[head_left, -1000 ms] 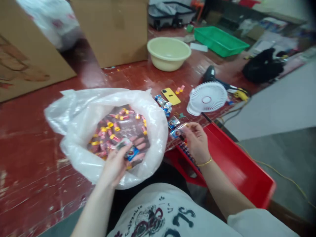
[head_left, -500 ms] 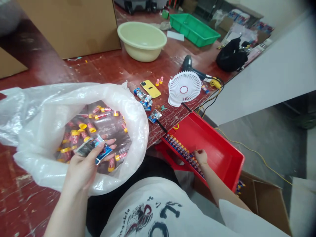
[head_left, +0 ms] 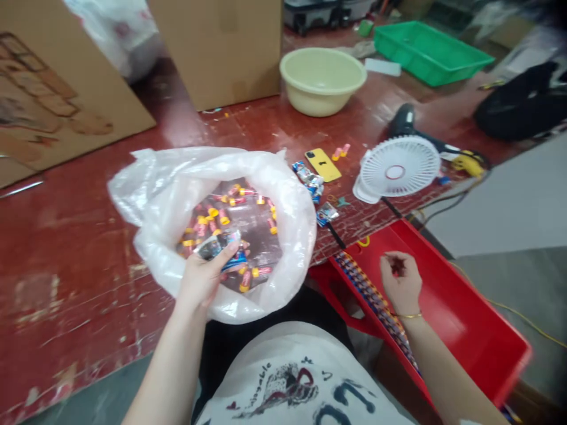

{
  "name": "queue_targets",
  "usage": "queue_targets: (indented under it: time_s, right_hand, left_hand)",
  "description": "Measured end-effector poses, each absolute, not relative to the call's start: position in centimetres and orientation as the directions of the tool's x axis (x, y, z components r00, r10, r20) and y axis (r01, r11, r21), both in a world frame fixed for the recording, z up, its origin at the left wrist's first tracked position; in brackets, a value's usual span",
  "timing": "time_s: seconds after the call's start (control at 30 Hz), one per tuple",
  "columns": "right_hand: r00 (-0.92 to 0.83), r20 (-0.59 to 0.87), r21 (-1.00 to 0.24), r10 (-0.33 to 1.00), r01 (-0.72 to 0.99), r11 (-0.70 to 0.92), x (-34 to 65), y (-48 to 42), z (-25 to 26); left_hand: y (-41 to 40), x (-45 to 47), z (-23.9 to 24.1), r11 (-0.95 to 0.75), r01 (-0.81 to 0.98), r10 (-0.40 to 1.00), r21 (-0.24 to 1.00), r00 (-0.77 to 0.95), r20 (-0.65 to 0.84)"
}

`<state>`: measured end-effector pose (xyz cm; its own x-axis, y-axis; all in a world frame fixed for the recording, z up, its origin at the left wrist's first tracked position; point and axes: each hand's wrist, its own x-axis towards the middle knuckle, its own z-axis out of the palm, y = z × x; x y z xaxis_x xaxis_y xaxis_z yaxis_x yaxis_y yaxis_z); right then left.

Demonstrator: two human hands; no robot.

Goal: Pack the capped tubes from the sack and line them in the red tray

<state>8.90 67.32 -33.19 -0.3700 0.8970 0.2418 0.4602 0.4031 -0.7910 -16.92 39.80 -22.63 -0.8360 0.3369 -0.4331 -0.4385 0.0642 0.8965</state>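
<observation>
A clear plastic bag [head_left: 168,195] lies open on the red table, holding several small red tubes with yellow caps [head_left: 212,215]. My left hand [head_left: 204,277] rests over the bag's mouth, closed on a small stack of blue wrapped packets [head_left: 224,248]. My right hand [head_left: 398,280] hovers over the red tray [head_left: 465,319] at the table's edge, fingers curled with nothing visible in them. A row of packets [head_left: 372,295] lines the tray's near wall.
On the table lie loose packets [head_left: 312,180], a yellow phone [head_left: 322,164], a white fan [head_left: 394,171], a hair dryer [head_left: 403,121], a cream basin [head_left: 322,79] and a green tray [head_left: 429,50]. Cardboard boxes [head_left: 221,47] stand behind. Cables [head_left: 509,307] trail right.
My right hand carried a packet down into the red tray, let it go, and has risen empty above the tray. My left hand stayed at the bag with its packets.
</observation>
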Motion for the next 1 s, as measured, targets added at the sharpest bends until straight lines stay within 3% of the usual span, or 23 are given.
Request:
queue_targets:
  time_s: [0.07, 0.1, 0.13, 0.2, 0.27, 0.4, 0.47, 0.57, 0.67, 0.77, 1.0]
  right_hand:
    - [-0.634, 0.433, -0.732, 0.641, 0.167, 0.660, 2.7, 63.6, -29.3]
    - [-0.767, 0.445, -0.696, 0.463, 0.030, 0.717, -0.4, 61.5, -27.8]
    - [-0.879, 0.397, -0.664, 0.264, -0.076, 0.744, -3.2, 59.3, -26.6]
    - [-0.990, 0.093, -0.568, -0.103, -0.138, 0.811, -7.8, 55.5, -25.4]
    - [-0.957, -0.135, -0.481, -0.258, -0.165, 0.861, -10.6, 53.0, -25.5]
    - [-0.962, -0.179, -0.425, -0.205, -0.113, 0.898, -12.0, 53.0, -25.9]
    - [-0.988, -0.119, -0.536, -0.102, -0.022, 0.844, -11.7, 54.7, -25.4]
    - [-0.994, 0.071, -0.878, 0.080, -0.024, 0.477, -11.4, 57.0, -24.2]
    - [-0.935, 0.237, -0.963, 0.265, -0.189, 0.194, -11.4, 57.9, -23.0]
    - [-0.887, 0.345, -0.933, 0.306, -0.290, 0.214, -11.4, 57.9, -21.8]
    - [-0.839, 0.527, -0.778, 0.135, -0.412, 0.475, -11.8, 57.7, -19.1]
  left_hand:
    - [39.3, -17.1, -22.6, 0.058, -0.439, 0.342, 0.897, -0.835, -0.431]
    - [39.1, -17.1, -22.6, 0.052, -0.441, 0.351, 0.896, -0.832, -0.430]
    - [38.9, -17.1, -22.6, 0.045, -0.444, 0.365, 0.895, -0.827, -0.428]
    - [38.4, -17.0, -22.6, 0.030, -0.446, 0.382, 0.895, -0.822, -0.422]
    - [37.8, -16.8, -22.7, 0.016, -0.443, 0.372, 0.896, -0.829, -0.417]
    - [37.0, -16.8, -22.9, 0.037, -0.439, 0.327, 0.898, -0.844, -0.426]
    - [37.1, -16.7, -23.0, 0.060, -0.435, 0.331, 0.899, -0.840, -0.429]
    - [37.8, -16.3, -22.9, 0.084, -0.442, 0.431, 0.893, -0.792, -0.433]
    - [38.5, -16.0, -23.0, 0.101, -0.454, 0.492, 0.885, -0.750, -0.441]
    - [38.7, -15.9, -23.5, 0.094, -0.410, 0.481, 0.907, -0.780, -0.402]
    - [38.4, -16.0, -23.4, 0.091, -0.327, 0.415, 0.941, -0.847, -0.334]
